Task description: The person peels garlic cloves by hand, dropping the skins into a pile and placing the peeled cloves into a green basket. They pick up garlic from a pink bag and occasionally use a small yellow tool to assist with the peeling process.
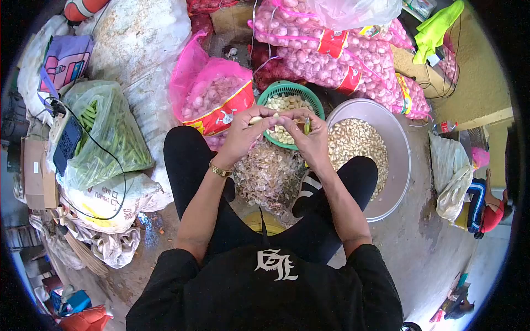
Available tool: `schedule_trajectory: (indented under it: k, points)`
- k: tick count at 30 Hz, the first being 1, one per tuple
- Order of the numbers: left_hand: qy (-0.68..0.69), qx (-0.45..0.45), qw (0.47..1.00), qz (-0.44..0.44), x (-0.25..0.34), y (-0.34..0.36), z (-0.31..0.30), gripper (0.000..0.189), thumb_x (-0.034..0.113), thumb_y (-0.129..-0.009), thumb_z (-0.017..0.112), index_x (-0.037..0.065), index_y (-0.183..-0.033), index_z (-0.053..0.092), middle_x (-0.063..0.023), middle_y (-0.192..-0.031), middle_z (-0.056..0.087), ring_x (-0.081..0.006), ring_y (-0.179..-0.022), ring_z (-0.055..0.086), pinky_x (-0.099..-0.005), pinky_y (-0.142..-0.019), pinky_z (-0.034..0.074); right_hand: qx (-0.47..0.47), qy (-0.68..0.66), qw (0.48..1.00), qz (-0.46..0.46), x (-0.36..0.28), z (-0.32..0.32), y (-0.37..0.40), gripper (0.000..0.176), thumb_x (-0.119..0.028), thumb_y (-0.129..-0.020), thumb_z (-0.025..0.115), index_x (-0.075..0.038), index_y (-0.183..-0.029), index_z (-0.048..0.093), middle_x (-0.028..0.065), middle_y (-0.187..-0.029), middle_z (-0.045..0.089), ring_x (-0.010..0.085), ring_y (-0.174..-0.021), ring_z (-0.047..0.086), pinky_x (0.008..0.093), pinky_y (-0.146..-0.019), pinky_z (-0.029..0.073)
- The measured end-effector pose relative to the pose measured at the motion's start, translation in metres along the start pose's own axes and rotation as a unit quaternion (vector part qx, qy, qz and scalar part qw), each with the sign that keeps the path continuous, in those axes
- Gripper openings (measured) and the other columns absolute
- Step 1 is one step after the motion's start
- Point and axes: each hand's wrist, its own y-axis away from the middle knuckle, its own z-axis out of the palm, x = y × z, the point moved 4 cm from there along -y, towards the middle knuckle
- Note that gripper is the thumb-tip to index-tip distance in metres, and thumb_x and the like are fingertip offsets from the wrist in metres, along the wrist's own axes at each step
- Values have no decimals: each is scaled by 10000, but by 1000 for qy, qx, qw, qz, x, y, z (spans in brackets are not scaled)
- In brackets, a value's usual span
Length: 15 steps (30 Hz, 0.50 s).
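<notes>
Above a green colander point(317, 105) my two hands meet at the fingertips. My left hand point(247, 134) is closed on a pale garlic clove point(255, 119). My right hand point(311, 142) is closed around a small yellow-green handle point(307, 127), which looks like a knife's; its blade cannot be made out. Its thumb and finger also touch the clove at the left fingertips. Peeled garlic cloves point(284, 103) lie in the colander. Below my hands is a heap of garlic skins point(265, 176). Unpeeled cloves point(356, 146) lie in a large whitish basin point(398, 165) on the right.
An opened pink mesh bag of garlic bulbs point(212, 96) stands left of the colander. Full garlic sacks point(326, 66) are stacked behind. On the left sits a plastic bag of green pods point(110, 132) beside a phone point(67, 144). Another person point(488, 207) is at far right.
</notes>
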Motion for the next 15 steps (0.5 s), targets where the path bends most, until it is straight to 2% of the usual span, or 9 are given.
schedule_trajectory:
  k: [2, 6, 11, 15]
  points:
    - [-62, 30, 997, 38, 4, 1, 3, 179, 129, -949, 629, 16, -1085, 655, 11, -812, 645, -32, -628, 545, -187, -558, 433, -7, -4, 1000, 10, -2, 1, 0, 92, -79, -889, 703, 1, -931, 685, 41, -870, 694, 78, -840, 605, 249, -766, 486]
    - [-32, 18, 999, 23, 3, 0, 5, 179, 136, -949, 631, 17, -1080, 658, 12, -831, 650, -27, -648, 548, -186, -562, 430, 4, -33, 998, 54, -1, 3, -1, 95, -82, -894, 692, 9, -900, 667, 28, -832, 673, 71, -811, 586, 251, -744, 476]
    - [-17, 8, 1000, 16, -1, -1, 8, 187, 144, -953, 622, 21, -1091, 650, 2, -836, 656, -34, -676, 573, -183, -588, 455, -9, 68, 998, -4, 3, 1, -6, 133, -118, -925, 652, 9, -892, 633, 41, -783, 627, 90, -761, 540, 279, -713, 450]
    - [-14, 1, 1000, 3, 1, 0, 9, 186, 145, -957, 613, 23, -1095, 635, -7, -817, 650, -42, -640, 579, -184, -551, 459, -1, 81, 997, -10, 11, -3, -6, 124, -111, -924, 645, 7, -894, 620, 65, -774, 613, 122, -758, 547, 293, -716, 448]
